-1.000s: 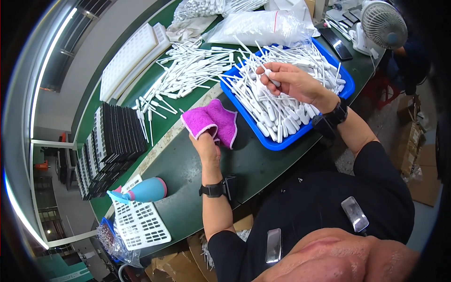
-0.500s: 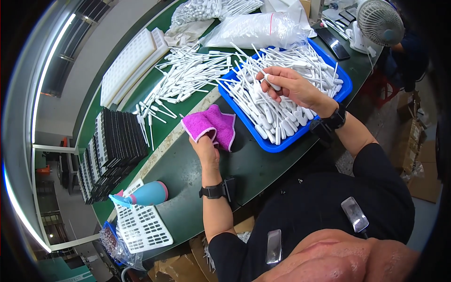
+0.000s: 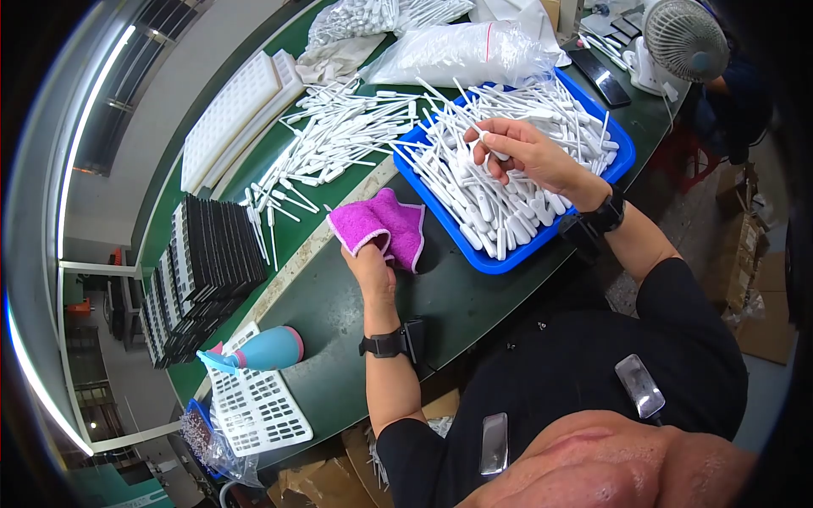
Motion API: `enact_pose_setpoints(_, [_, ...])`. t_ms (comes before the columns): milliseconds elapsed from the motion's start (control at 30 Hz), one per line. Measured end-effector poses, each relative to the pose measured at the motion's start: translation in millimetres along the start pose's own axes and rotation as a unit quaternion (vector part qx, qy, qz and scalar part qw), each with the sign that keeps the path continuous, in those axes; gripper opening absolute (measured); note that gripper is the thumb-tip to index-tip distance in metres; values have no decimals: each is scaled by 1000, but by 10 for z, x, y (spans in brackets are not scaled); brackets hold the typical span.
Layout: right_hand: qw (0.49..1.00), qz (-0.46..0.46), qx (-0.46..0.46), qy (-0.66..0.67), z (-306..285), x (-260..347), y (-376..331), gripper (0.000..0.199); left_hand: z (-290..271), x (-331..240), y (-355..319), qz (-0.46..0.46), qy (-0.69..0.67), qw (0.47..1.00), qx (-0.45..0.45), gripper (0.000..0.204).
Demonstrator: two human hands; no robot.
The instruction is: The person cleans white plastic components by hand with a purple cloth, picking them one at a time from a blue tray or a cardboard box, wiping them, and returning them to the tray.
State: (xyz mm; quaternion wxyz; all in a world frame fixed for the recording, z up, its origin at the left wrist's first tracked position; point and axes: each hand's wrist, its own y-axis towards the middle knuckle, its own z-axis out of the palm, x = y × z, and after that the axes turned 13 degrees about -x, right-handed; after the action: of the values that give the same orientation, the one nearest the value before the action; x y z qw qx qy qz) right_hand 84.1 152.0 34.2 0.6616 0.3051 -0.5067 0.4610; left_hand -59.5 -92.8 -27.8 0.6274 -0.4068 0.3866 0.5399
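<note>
White plastic stick (image 3: 484,140) pinched in right hand (image 3: 527,155) above blue tray (image 3: 500,258) heaped with more. Purple cloth (image 3: 381,225) gripped in left hand (image 3: 371,269) on green counter (image 3: 440,296). Loose sticks (image 3: 330,144) scattered beyond; black trays (image 3: 203,262) stacked left.

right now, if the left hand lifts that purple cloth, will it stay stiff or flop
The purple cloth probably flops: it already lies bunched and folded under the left hand. It looks like light, fuzzy terry, so it should grip rather than slip, and it can't roll off the green table.
</note>
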Motion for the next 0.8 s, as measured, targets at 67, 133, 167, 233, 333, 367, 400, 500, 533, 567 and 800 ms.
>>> enact_pose_setpoints(67, [985, -85, -32, -149, 85, -7, 45, 31, -173, -65, 85, 3, -4, 1000, -3, 25])
enact_pose_setpoints(133, [918, -167, -86, -350, 74, -7, 54, 28, -326, -57, 132, 12, -12, 999, -28, 24])
enact_pose_setpoints(167, [848, -211, -134, -468, -5, 5, 44, 26, -381, -59, 189, 20, -21, 999, -34, 23])
enact_pose_setpoints(233, [676, -282, -195, -653, -226, 42, 45, 23, -416, -76, 267, 27, -31, 998, -42, 22])
enact_pose_setpoints(333, [646, -318, -138, -680, -227, 95, 149, 22, -461, -136, 329, 51, -50, 997, -25, 23])
enact_pose_setpoints(367, [628, -335, -114, -693, -207, 126, 191, 22, -496, -148, 358, 51, -50, 997, -30, 23])
enact_pose_setpoints(400, [626, -369, -100, -679, -89, 191, 264, 21, -509, -164, 388, 41, -82, 995, -31, 23])
enact_pose_setpoints(500, [656, -333, -20, -677, 534, 314, 668, 21, -518, -127, 410, 13, -142, 989, -30, 24])
enact_pose_setpoints(533, [660, -352, 6, -664, 712, 235, 868, 23, -536, -141, 388, 4, -157, 987, -26, 25])
enact_pose_setpoints(567, [660, -374, 27, -651, 854, 123, 1104, 24, -511, -171, 394, -3, -175, 984, -17, 26])
enact_pose_setpoints(800, [604, -323, 49, -727, 1229, -458, 1864, 33, -484, -140, 412, 20, -163, 986, 1, 32])
